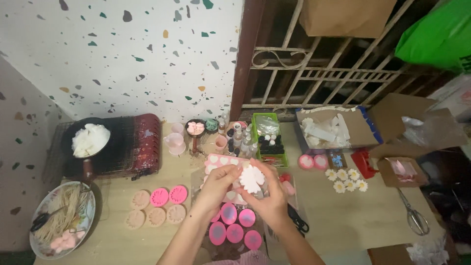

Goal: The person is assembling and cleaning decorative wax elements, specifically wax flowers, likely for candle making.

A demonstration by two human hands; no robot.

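Left hand [216,185] and right hand [269,195] — both clasp white flower [251,179].

Single head-worn view, looking steeply down and forward from above the wooden tabletop [343,221]. The camera faces the speckled wall [122,54] and metal window grille [319,73] behind the table. Both hands, left hand [216,186] and right hand [270,196], sit close, centred low in the picture.

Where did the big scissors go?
The scissors lie on the table's right side in the head view, below the small open cardboard box and right of the little daisy flowers.
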